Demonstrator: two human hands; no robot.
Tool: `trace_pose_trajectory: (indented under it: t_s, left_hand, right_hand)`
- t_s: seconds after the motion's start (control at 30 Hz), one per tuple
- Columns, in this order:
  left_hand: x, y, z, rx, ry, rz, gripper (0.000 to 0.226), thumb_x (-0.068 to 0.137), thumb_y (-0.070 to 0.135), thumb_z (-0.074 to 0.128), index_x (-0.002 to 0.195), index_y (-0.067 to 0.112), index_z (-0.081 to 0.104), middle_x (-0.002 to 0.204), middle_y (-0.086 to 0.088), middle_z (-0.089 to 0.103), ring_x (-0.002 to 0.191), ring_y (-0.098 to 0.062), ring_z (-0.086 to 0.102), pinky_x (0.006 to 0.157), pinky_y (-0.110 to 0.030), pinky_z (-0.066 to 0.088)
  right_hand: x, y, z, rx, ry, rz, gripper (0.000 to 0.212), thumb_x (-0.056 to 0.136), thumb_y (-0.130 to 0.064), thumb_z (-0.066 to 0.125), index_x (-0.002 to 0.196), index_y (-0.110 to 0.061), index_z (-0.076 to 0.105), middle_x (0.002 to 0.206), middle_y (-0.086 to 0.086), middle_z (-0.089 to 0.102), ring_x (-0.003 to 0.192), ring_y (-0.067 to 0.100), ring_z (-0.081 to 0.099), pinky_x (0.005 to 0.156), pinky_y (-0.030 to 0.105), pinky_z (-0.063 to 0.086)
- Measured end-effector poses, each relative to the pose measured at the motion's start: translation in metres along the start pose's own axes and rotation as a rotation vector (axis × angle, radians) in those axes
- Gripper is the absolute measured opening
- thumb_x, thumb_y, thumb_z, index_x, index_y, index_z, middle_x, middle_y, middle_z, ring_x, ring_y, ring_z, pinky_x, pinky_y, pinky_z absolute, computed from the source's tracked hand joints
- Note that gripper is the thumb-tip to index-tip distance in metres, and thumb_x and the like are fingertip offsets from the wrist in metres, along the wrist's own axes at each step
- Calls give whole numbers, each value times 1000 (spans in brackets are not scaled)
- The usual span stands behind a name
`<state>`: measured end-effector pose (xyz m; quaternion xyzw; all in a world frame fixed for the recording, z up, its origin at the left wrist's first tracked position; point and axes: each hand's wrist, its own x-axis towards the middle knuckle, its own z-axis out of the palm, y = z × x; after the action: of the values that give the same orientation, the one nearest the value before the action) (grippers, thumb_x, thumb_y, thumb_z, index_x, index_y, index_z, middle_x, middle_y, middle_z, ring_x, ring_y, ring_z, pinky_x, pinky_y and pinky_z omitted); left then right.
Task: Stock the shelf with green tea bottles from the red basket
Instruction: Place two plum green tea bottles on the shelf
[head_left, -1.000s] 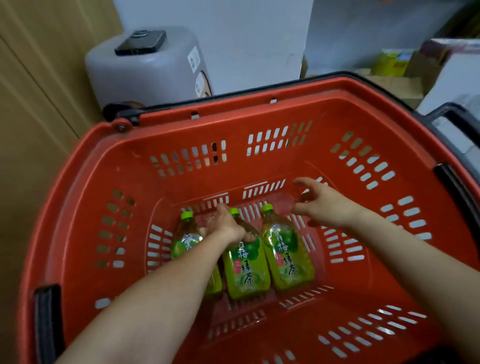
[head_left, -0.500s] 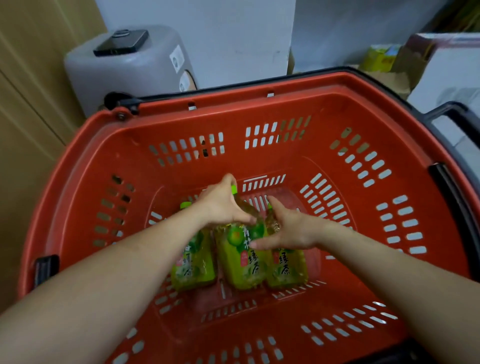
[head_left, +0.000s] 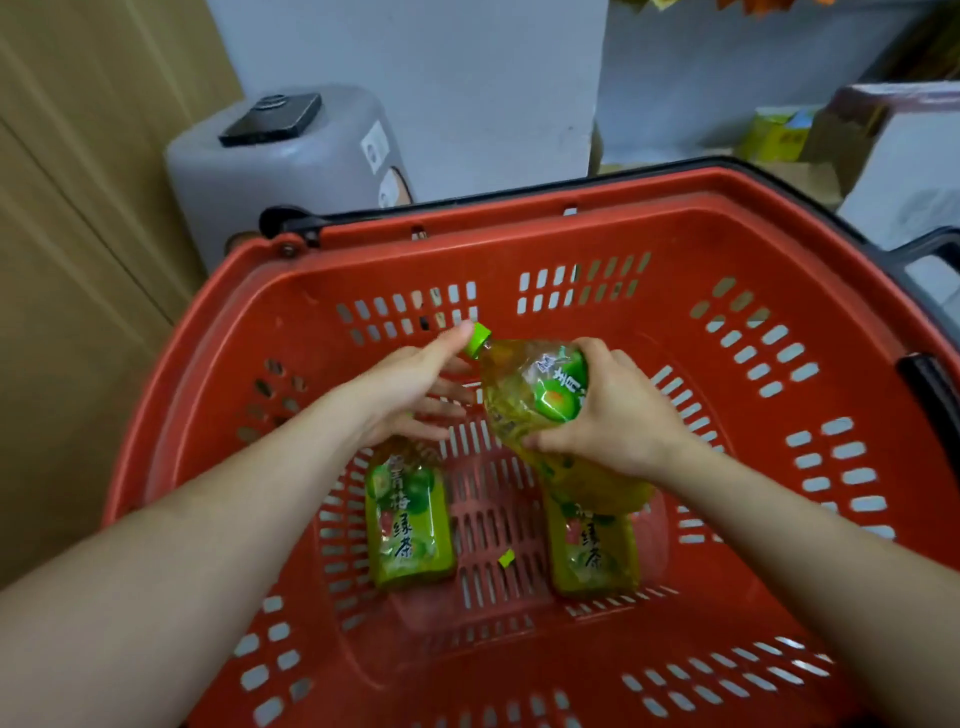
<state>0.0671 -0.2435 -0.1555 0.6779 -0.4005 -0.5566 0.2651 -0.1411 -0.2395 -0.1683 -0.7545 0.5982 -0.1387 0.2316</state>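
Red basket (head_left: 675, 208) viewed from above, both hands inside it.

Right hand (head_left: 618, 415): fingers and thumb curled round the middle of one green tea bottle (head_left: 519, 400), firm hold across the label. The bottle was raised clear of the basket floor and tilted, its green cap (head_left: 478, 339) pointing up and to the left.

Left hand (head_left: 410, 395): fingers straight and spread, nothing grasped. Index fingertip lay just beside the cap; contact could not be confirmed.

Two more bottles lay flat on the basket floor, caps toward the far wall. The second bottle (head_left: 408, 525) sat under the left hand. The third bottle (head_left: 592, 556) sat under the raised one, its upper half hidden. They were apart, with bare floor and a small green scrap (head_left: 506, 558) between them.

Behind the basket: a grey bin (head_left: 280, 176) against the wall.
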Motion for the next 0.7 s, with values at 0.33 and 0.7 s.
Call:
trace_pose_trajectory:
  t_s: [0.33, 0.7]
  left_hand:
    - [39, -87, 1, 1163, -7, -252, 105, 77, 57, 66, 153, 22, 3, 149, -21, 34, 131, -37, 42, 104, -39, 42]
    - [40, -117, 67, 1034, 77, -117, 125, 68, 60, 74, 151, 11, -6, 158, -13, 8, 143, -39, 16, 115, -47, 20]
  right_hand:
    - [-2, 3, 0, -38, -73, 52, 117, 54, -63, 81, 145, -14, 25, 136, 12, 46, 121, 30, 50, 97, 49, 48]
    - [-3, -3, -11, -142, -180, -36, 114, 53, -63, 82, 142, -15, 29, 134, 10, 48, 119, 29, 51, 96, 48, 48]
